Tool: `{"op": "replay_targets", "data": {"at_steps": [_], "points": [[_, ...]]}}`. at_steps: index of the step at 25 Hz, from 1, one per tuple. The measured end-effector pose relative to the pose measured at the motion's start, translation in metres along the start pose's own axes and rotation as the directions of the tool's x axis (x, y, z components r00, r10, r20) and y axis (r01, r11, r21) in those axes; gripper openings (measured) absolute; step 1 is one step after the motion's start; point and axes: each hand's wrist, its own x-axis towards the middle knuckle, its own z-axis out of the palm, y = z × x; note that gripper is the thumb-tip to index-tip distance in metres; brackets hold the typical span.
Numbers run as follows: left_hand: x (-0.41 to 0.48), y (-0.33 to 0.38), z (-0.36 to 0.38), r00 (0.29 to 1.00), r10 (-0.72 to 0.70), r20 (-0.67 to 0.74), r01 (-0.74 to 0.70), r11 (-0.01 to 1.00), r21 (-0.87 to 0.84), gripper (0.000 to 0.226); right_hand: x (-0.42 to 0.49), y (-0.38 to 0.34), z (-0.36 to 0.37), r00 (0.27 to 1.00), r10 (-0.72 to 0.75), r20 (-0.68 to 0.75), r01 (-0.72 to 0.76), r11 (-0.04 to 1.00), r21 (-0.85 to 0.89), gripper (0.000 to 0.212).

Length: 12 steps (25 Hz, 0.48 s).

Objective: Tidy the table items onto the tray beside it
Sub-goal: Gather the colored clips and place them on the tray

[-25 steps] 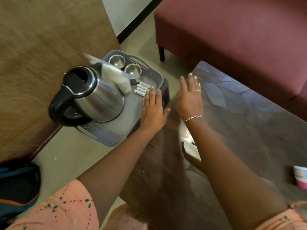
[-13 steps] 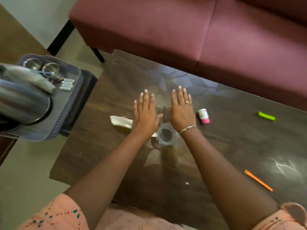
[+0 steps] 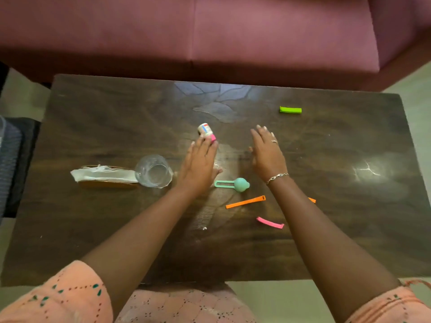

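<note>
- Stretching out over the middle of the dark wooden tabletop (image 3: 93, 229), the left hand (image 3: 200, 166) is flat with straight fingers and grips nothing. Its fingertips are at the pink cap of a small white bottle (image 3: 205, 129), though contact cannot be told.
- The right hand (image 3: 268, 155) is likewise straight-fingered, turned partly on edge and holding nothing, apart from the bottle.
- A clear glass (image 3: 152, 171) stands just left of the left hand, at the end of a folded white cloth (image 3: 102, 174).
- A mint-green item (image 3: 233, 184) with a round head and a looped handle lies between the two wrists.
- An orange strip (image 3: 246, 201) and a pink strip (image 3: 270, 222) lie nearer the person.
- A bright green piece (image 3: 290, 110) lies alone toward the far right.
- The grey tray (image 3: 9, 159) shows only as an edge at the left border, beside the tabletop's left end.
- A maroon sofa (image 3: 210, 31) runs along the far side.
</note>
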Motion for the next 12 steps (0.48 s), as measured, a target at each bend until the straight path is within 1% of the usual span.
{"op": "replay_targets", "data": {"at_steps": [1,3,5,6,8,9,10,12], "points": [[-0.001,0.008,0.012,0.997,0.078,0.009,-0.078,0.997,0.027,0.057,-0.011,0.021,0.001,0.999,0.033,-0.010,-0.033,0.999,0.024,0.044],[-0.005,0.021,0.033,0.986,0.168,-0.007,-0.167,0.985,0.046,0.036,-0.036,0.058,0.006,0.991,0.131,0.017,-0.131,0.991,0.008,0.035],[-0.011,0.043,0.046,0.963,0.189,0.192,-0.204,0.977,0.057,0.023,-0.060,0.092,0.012,0.959,0.260,0.111,-0.254,0.965,-0.062,0.028],[-0.012,0.050,0.059,0.946,0.170,0.277,-0.210,0.970,0.120,0.024,-0.071,0.105,0.016,0.938,0.312,0.153,-0.300,0.949,-0.095,0.024],[-0.017,0.063,0.077,0.918,0.132,0.374,-0.208,0.963,0.170,0.029,-0.089,0.125,0.023,0.903,0.374,0.208,-0.353,0.926,-0.135,0.021],[-0.018,0.069,0.081,0.908,0.139,0.395,-0.225,0.957,0.181,0.030,-0.095,0.132,0.027,0.893,0.392,0.220,-0.369,0.919,-0.140,0.022],[-0.019,0.074,0.087,0.901,0.134,0.414,-0.244,0.943,0.227,0.034,-0.098,0.137,0.031,0.888,0.403,0.222,-0.380,0.914,-0.139,0.024],[-0.017,0.073,0.100,0.917,0.109,0.384,-0.228,0.932,0.281,0.038,-0.101,0.145,0.038,0.882,0.418,0.217,-0.396,0.908,-0.137,0.027]]}}
